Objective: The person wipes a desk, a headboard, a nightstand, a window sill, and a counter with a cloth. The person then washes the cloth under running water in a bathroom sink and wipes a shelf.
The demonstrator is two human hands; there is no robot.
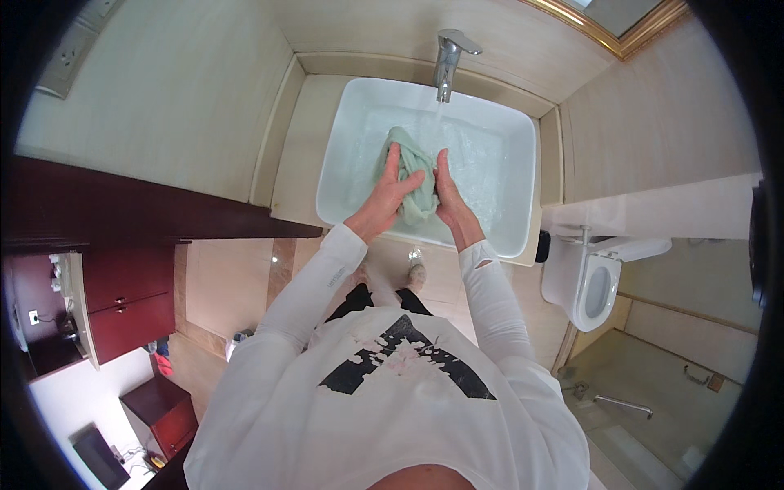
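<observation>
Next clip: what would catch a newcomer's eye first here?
First, the pale green cloth bunched between the left hand and the right hand, over the white rectangular sink at top centre. Water runs from the chrome tap just behind it. At right, an open white toilet stands beside the counter.

A white toilet (594,282) stands beside dark red wooden cabinets (122,306).

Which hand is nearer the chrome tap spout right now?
Right. The right hand presses the pale green cloth almost directly below the chrome tap; the left hand grips the cloth farther left.
</observation>
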